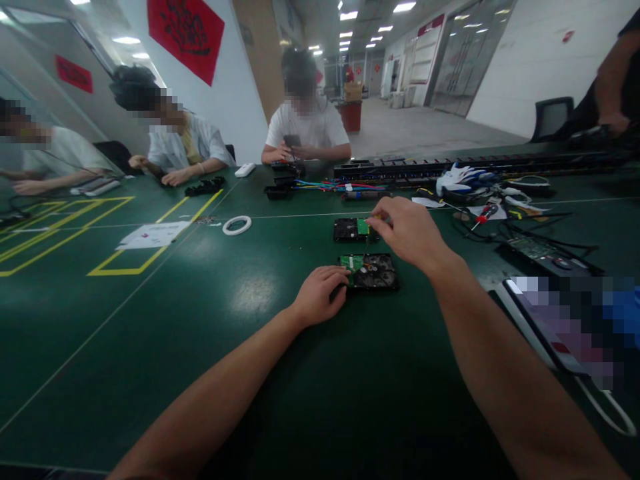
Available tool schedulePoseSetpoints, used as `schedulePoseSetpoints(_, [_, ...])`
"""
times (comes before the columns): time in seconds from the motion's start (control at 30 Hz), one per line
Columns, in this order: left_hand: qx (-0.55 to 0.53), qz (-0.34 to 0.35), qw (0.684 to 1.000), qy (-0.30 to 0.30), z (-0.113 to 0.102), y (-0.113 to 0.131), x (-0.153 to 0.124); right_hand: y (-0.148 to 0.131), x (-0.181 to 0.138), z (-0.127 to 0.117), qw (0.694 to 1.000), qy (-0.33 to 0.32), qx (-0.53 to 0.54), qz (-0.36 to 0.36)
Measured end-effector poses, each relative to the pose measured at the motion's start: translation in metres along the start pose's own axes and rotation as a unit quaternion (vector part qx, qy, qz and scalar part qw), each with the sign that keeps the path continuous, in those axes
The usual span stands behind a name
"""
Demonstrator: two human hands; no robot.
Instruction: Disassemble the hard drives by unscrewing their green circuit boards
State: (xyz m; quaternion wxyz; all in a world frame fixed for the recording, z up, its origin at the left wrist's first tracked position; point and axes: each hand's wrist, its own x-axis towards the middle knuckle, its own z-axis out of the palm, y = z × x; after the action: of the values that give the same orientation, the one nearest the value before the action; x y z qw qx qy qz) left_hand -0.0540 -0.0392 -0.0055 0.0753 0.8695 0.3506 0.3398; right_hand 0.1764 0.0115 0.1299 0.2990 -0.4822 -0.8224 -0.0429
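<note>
A hard drive (380, 272) with a green circuit board lies flat on the table in front of me. My left hand (323, 293) grips its left end, fingers over the board's edge and thumb at the near side. Above it, my right hand (407, 230) pinches a small screwdriver (367, 244), its thin shaft pointing down at the drive. Most of the handle is hidden by my fingers, and I cannot tell whether the tip touches a screw. Just beyond lies a second hard drive (345, 229), also with a green board, partly behind my right hand.
On the green table (240, 373) are a white ring (237, 226) and a paper sheet (153, 235). To the right lie a red screwdriver (486, 214), gloves (463, 179), a circuit board (543, 250) and a tablet-like device (545, 327). Several people sit or stand around the table.
</note>
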Motion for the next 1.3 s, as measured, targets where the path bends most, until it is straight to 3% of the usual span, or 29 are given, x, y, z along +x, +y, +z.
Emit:
schedulePoseSetpoints(0.53, [0.068,0.039,0.997,-0.018,0.001,-0.0028,0.0012,0.0006,0.0004,0.0,1.0,0.002,0.0,0.0])
schedulePoseSetpoints(1.3, [0.078,0.04,0.996,-0.027,0.0016,-0.0027,0.0018,-0.0009,0.0003,0.0,1.0,-0.004,-0.008,-0.012])
